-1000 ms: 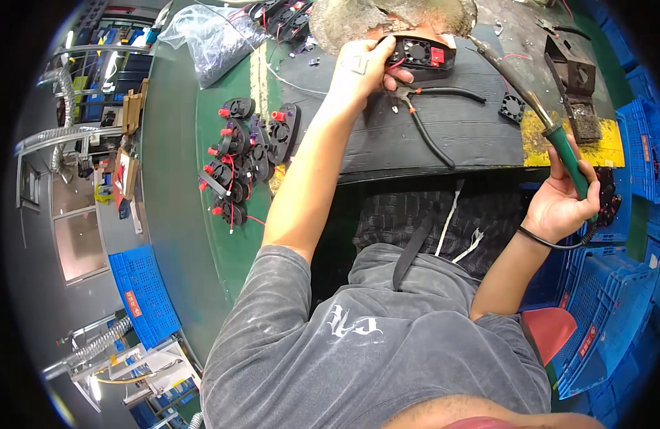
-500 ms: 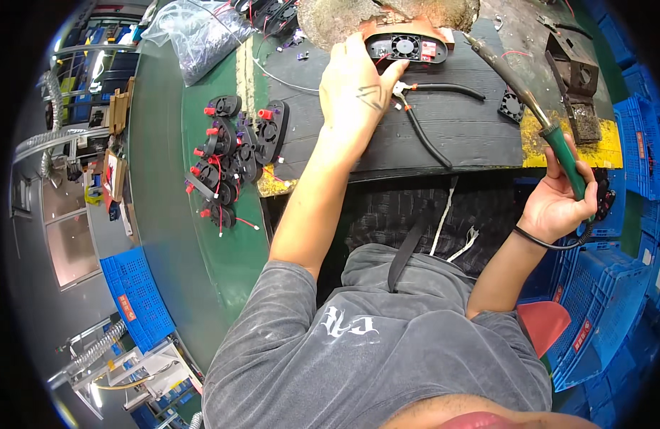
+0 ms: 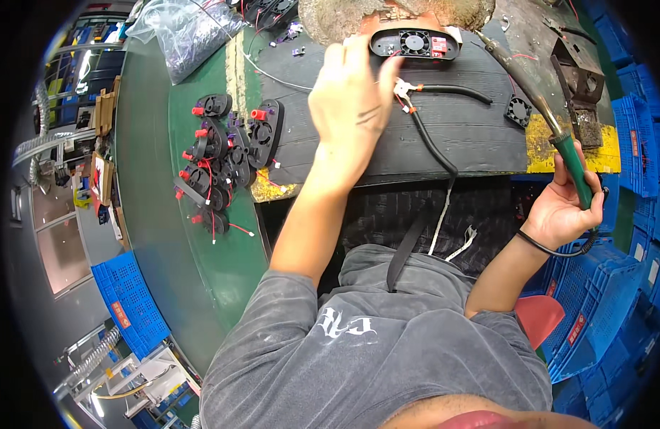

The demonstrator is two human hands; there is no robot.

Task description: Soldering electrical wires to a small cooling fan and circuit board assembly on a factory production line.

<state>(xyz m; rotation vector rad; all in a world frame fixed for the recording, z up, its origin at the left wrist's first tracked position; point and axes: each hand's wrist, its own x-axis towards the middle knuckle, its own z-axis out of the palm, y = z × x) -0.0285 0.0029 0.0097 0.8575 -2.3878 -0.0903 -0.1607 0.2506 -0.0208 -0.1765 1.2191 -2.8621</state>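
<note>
Gripping soldering iron (image 3: 558, 136), right hand (image 3: 562, 211) raised.

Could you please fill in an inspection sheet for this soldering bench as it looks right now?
Surface: dark, worn wooden work board on a green bench top.
Job's things: black oval plastic housing with a small round fan at the far edge; green-handled soldering iron.
Clutter: pile of black oval housings with red caps on the left; clear plastic bag of small parts; loose small black square fan.
Grips: left hand rests beside the housing, fingers spread; right hand grips the iron's handle.
Cables: black sleeved cable crosses the board; the iron's cord loops round the right wrist.
Surroundings: blue plastic crates on both sides.
</note>
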